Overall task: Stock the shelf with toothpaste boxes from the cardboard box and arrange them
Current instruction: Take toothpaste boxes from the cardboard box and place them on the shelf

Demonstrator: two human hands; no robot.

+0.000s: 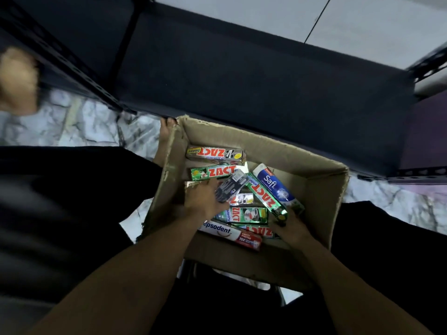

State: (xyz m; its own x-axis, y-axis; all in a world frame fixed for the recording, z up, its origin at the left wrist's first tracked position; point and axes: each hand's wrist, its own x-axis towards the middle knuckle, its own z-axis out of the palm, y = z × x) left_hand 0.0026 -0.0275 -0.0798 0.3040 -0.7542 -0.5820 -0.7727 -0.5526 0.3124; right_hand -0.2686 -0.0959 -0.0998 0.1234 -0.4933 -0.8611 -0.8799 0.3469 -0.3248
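**Two hands reach into a box of toothpaste below an empty-looking dark shelf**

View straight down from a person's head. A worn, open cardboard box [314,175] sits on a white marble-patterned floor [92,122], just in front of a dark metal shelf [242,81] that fills the upper half of the picture. A bare foot [166,134] rests against the box's far left corner.

Both bare forearms reach into the box. The left hand [203,200] has its fingers curled around a dark pack [231,186], blurred and raised above the pile. The right hand [291,228] grips the near end of a green Zact box [264,197], which slants up and away. A blue and white Safi box [275,184] lies right beside it, its near end also at that hand; whether the hand holds it too cannot be told.

Loose in the box: a silver Zact box [215,154] along the far wall, a second green Zact carton [212,172] just below it, more Zact cartons under the hands, and a red and white Pepsodent box [229,234] against the near wall.
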